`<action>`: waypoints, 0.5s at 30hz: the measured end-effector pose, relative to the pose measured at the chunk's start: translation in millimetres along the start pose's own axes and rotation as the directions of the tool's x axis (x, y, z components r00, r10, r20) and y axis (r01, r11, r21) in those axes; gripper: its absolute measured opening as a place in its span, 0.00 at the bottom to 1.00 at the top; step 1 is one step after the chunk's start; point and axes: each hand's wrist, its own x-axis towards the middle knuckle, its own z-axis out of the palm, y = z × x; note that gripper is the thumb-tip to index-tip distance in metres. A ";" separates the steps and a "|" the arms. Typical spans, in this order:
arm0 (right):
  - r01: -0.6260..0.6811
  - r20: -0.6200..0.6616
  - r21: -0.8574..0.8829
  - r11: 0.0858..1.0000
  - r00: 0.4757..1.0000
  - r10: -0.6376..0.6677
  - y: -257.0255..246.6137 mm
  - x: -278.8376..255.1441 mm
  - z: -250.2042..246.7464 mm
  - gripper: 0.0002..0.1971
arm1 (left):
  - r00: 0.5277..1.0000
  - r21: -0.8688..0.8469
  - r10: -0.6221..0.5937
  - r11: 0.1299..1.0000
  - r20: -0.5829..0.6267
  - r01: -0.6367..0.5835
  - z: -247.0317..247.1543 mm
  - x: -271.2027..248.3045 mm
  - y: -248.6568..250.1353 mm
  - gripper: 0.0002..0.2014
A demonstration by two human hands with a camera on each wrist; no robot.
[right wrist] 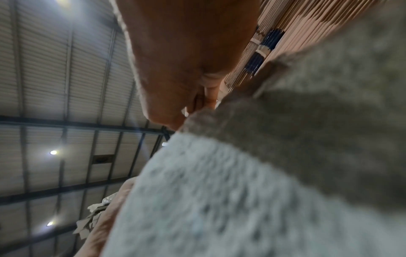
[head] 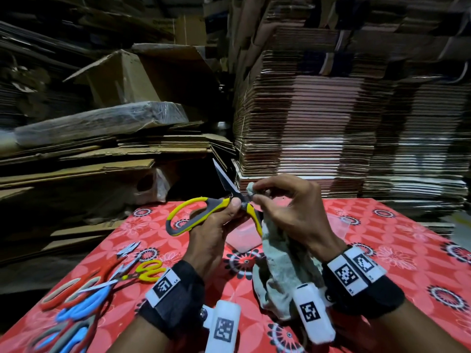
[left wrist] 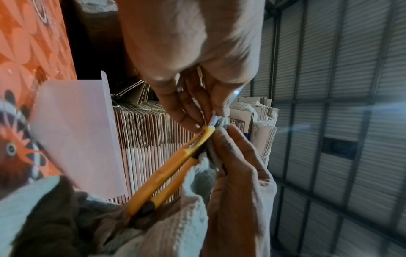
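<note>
Over the table my left hand [head: 229, 212] grips yellow-and-grey scissors [head: 193, 212] near the pivot, thumb on top. One blade [head: 225, 179] points up and away, and the handles are spread apart. My right hand [head: 257, 192] pinches a pale grey cloth [head: 283, 263] against the scissors at the pivot; the rest of the cloth hangs down to the table. In the left wrist view the yellow handle [left wrist: 171, 172] runs between the left hand's fingers [left wrist: 182, 111] and the cloth-wrapped right hand [left wrist: 237, 165]. The right wrist view shows mostly the blurred cloth [right wrist: 241, 191].
Several other scissors [head: 102, 284] with red, blue and yellow handles lie at the table's near left. A red flowered tablecloth [head: 382, 238] covers the table. A clear plastic sheet [head: 244, 235] lies under my hands. Tall stacks of flattened cardboard [head: 318, 110] rise behind and left.
</note>
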 end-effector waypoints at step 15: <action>-0.027 -0.079 -0.033 0.999 0.997 0.024 6.0 -1.3 -1.7 0.11 | 0.997 -0.018 -0.068 0.998 -0.031 0.067 6.7 -6.3 4.9 0.05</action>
